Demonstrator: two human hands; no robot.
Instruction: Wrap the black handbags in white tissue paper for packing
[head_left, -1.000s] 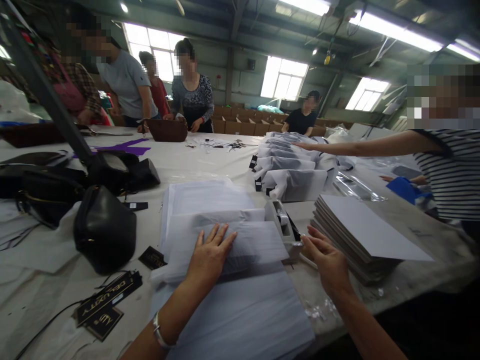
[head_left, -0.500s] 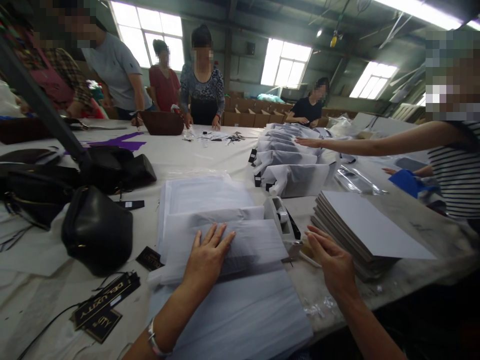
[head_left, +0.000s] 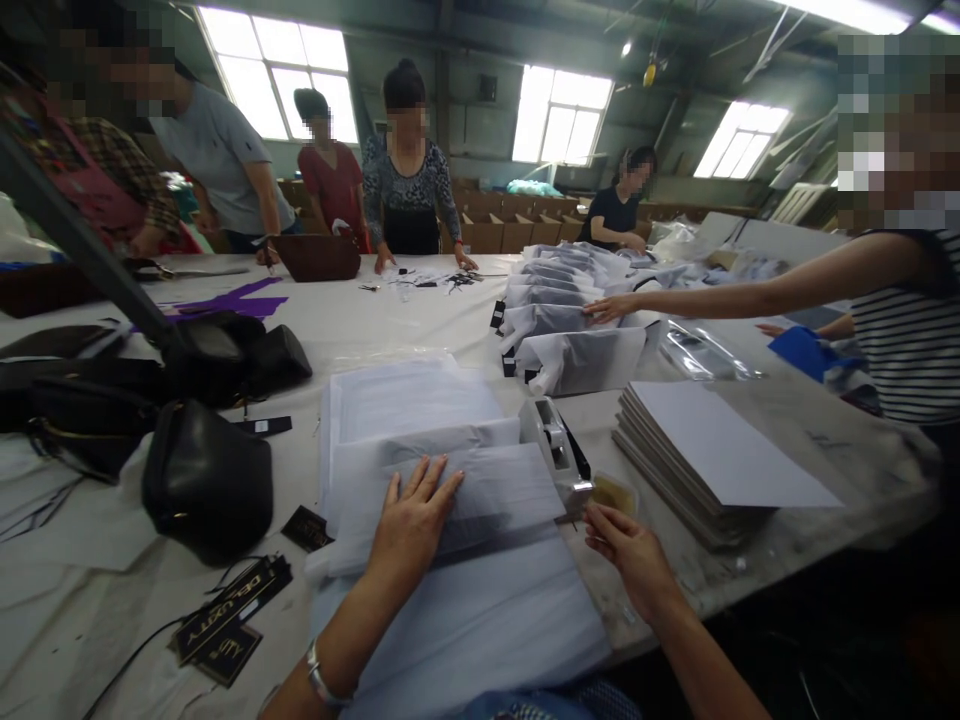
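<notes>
My left hand (head_left: 411, 515) lies flat with fingers spread on a bundle wrapped in white tissue paper (head_left: 517, 480). A dark shape shows through the paper. Under and in front of the bundle are loose sheets of tissue paper (head_left: 480, 630). My right hand (head_left: 630, 550) is closed in a pinch just in front of the tape dispenser (head_left: 555, 440), close to its near end. Anything between those fingertips is too small to make out. Behind the bundle lies a stack of white tissue sheets (head_left: 412, 395).
Grey boards with a white top sheet (head_left: 735, 440) are stacked at right. Black bags (head_left: 210, 480) and black-gold tags (head_left: 232, 605) lie left. Tissue-wrapped bags (head_left: 577, 355) stand in a row, a co-worker's hand (head_left: 611, 307) on them. Other people work around the table.
My right hand has moved down and left, its fingertips now pinched close to the dispenser's near end. My left hand stays on the bundle. The view has shifted slightly.
</notes>
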